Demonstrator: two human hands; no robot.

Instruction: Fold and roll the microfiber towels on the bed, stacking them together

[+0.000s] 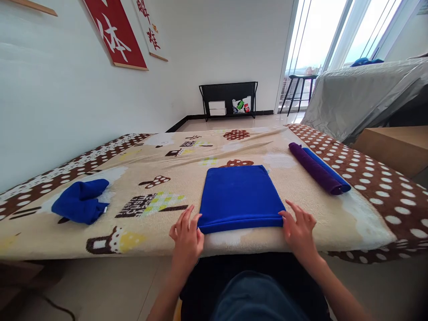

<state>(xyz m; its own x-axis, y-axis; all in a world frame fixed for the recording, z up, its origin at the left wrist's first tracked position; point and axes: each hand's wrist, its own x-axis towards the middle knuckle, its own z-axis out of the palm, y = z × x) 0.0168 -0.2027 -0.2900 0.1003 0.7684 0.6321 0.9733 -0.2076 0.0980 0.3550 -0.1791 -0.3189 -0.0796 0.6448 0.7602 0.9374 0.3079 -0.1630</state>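
Note:
A blue towel [242, 194], folded into a flat rectangle, lies on the bed in front of me. Its near edge is turned over into a narrow roll. My left hand [187, 229] pinches the left end of that roll between thumb and fingers. At the opposite end, my right hand [299, 227] grips the near right corner in the same way. A crumpled blue cloth [81, 201] with a small white tag sits to the left. To the right, a rolled purple towel [314, 168] lies against a rolled blue towel [329, 171].
A cream patterned blanket [157, 240] with a brown polka-dot border covers the bed. Beyond it stands a black rack [229, 92] against the wall. On the right are a cardboard box [394, 145], a plastic-covered piece of furniture [364, 89] and a dark stool [301, 82].

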